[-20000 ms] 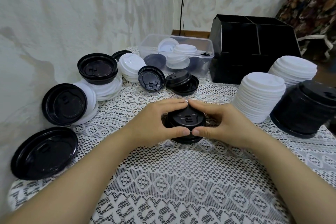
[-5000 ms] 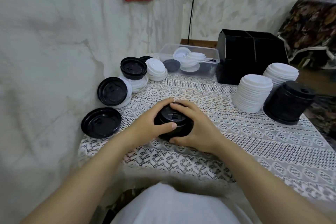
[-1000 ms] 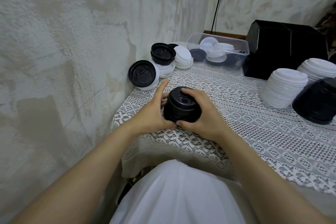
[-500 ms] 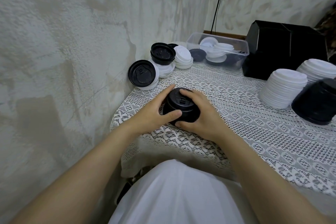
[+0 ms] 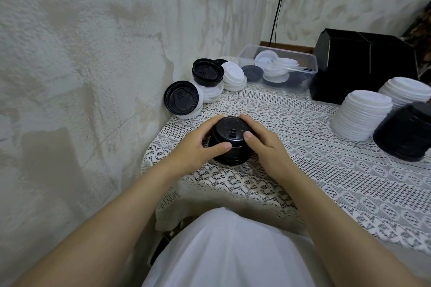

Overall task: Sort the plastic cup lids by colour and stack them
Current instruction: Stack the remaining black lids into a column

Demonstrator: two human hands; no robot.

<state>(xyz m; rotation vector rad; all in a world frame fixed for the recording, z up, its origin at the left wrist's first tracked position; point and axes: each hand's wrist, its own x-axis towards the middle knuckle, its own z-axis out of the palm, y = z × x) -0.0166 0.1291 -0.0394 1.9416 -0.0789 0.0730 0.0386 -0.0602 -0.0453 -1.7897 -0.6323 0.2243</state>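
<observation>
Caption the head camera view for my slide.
Left hand and right hand grip a short stack of black plastic cup lids on a white lace tablecloth.

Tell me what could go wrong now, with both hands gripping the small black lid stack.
1. The small black stack stands near the corner of the table; a push from the left hand or right hand might slide it off.
2. The leaning black lid could roll off if bumped.

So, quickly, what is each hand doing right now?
Left hand: closed around the left side of the stack of black lids.
Right hand: closed around the right side of the same stack.
</observation>
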